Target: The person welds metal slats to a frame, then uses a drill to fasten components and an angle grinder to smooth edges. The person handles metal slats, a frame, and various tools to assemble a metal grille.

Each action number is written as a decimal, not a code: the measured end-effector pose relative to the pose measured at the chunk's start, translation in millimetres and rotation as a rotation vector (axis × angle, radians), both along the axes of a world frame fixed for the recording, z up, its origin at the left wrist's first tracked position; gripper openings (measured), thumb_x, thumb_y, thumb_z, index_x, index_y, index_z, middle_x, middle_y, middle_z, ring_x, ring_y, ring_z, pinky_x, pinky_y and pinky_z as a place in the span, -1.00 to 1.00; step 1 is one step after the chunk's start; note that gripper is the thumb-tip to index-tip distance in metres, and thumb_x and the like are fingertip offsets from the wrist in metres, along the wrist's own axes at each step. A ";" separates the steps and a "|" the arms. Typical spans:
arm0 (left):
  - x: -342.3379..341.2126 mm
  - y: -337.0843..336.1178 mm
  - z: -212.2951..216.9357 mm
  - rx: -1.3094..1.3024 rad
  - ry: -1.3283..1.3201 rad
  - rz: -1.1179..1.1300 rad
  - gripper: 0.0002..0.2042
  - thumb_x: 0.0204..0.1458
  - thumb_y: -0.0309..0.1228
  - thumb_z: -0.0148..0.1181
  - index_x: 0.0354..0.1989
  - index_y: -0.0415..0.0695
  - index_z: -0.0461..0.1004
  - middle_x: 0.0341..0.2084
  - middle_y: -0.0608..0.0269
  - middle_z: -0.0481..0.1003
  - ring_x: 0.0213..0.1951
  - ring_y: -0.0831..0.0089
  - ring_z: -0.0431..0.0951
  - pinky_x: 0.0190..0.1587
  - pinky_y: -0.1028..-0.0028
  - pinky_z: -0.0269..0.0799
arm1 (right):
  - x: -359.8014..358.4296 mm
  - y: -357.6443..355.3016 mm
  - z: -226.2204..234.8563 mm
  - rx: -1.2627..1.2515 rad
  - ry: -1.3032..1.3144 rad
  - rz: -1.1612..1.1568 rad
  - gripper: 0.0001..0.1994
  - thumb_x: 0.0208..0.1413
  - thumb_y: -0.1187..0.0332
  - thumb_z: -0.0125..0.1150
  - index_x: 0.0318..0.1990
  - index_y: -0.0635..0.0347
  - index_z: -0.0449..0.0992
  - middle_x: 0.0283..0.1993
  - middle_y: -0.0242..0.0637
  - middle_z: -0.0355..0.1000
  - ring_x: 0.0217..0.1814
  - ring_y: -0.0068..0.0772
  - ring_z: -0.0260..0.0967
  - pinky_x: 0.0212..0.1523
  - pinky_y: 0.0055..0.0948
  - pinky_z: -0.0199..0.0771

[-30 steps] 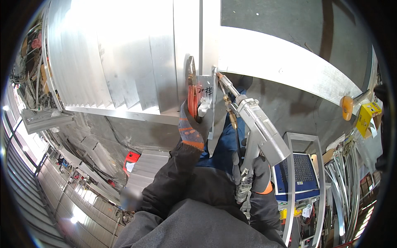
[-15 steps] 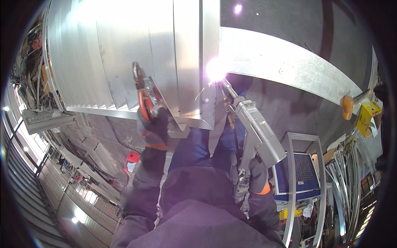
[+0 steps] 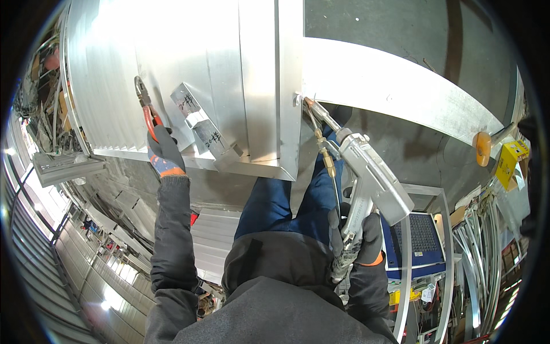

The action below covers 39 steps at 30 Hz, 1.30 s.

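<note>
My left hand (image 3: 166, 152), in a dark glove with an orange cuff, grips red-handled pliers (image 3: 151, 119), whose jaws point away over a ribbed silvery metal panel (image 3: 114, 103). Just right of that hand a small metal angle piece (image 3: 201, 129) with dark handwritten marks lies slanted at the panel's near edge. In my right hand (image 3: 371, 239), gloved and closed round the handle, is a grey welding gun (image 3: 369, 169). Its copper-coloured nozzle points at the corner between the panel's right edge and a long flat metal bar (image 3: 395, 83). No arc glows there.
A yellow-brown handled tool (image 3: 482, 149) lies by the bar's right end, beside a yellow box (image 3: 510, 163). To my right stand a metal frame (image 3: 407, 258) and a blue machine (image 3: 418, 241). Metal strips (image 3: 478, 264) lie beyond; clutter fills the far left.
The bright welding arc has gone out. My left hand has moved left with the pliers, away from the angle piece, which also lies farther left. The welding gun has shifted slightly right and nearer.
</note>
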<state>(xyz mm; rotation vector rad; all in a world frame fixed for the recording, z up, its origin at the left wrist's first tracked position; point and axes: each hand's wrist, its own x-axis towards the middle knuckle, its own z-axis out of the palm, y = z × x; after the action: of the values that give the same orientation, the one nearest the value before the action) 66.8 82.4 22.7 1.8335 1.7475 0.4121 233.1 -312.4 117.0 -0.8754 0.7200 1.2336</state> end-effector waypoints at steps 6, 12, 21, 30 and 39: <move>-17.8 33.6 -18.0 0.091 0.034 -0.058 -0.58 0.32 -0.10 0.03 0.05 -0.25 0.46 -0.37 0.29 0.46 -0.34 0.48 0.46 -0.22 0.42 0.43 | 2.2 2.8 -2.2 0.020 -0.013 0.031 -0.17 0.14 -0.33 0.18 0.36 0.12 0.24 -0.24 -0.04 0.49 -0.64 -0.41 0.37 -0.63 -0.51 0.40; -17.5 57.1 -24.3 0.145 0.112 -0.214 -0.58 0.30 -0.13 0.02 0.06 -0.28 0.45 -0.31 0.17 0.54 -0.29 0.37 0.54 -0.16 0.35 0.47 | 3.0 8.8 -0.6 0.016 -0.065 0.100 -0.30 0.15 -0.26 0.14 0.06 0.29 0.40 -0.44 -0.14 0.46 -0.61 -0.39 0.40 -0.59 -0.49 0.40; -18.6 70.3 -66.1 0.132 0.304 -0.260 -0.52 0.25 -0.06 -0.04 0.06 -0.25 0.45 -0.25 -0.12 0.54 -0.17 -0.07 0.55 -0.06 0.09 0.44 | -0.7 8.5 -5.2 0.079 -0.039 0.016 -0.21 0.08 -0.19 0.35 0.29 0.18 0.31 -0.26 -0.02 0.46 -0.61 -0.26 0.46 -0.66 -0.41 0.47; -15.8 58.3 -67.4 0.255 0.447 -0.339 -0.45 0.27 -0.02 -0.06 0.23 -0.22 0.38 0.01 -0.24 0.48 0.09 -0.20 0.46 0.13 0.00 0.36 | -7.7 1.1 -14.1 0.109 -0.021 -0.002 -0.26 0.10 -0.10 0.37 0.32 0.11 0.30 -0.24 0.02 0.42 -0.62 -0.16 0.45 -0.69 -0.33 0.44; -12.2 53.7 -70.8 0.291 0.463 -0.364 -0.47 0.28 -0.06 -0.04 0.24 -0.23 0.36 0.03 -0.24 0.47 0.10 -0.21 0.44 0.14 -0.01 0.35 | -18.4 -13.6 -19.7 0.201 0.071 -0.109 -0.30 0.20 -0.06 0.26 0.34 0.21 0.27 -0.09 0.00 0.44 -0.28 -0.16 0.55 -0.43 -0.35 0.57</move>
<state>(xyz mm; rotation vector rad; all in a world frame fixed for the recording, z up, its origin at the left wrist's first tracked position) 54.7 136.1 -48.1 2.5606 1.6394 0.0999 214.7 -326.0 97.3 -0.6219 0.6780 1.2203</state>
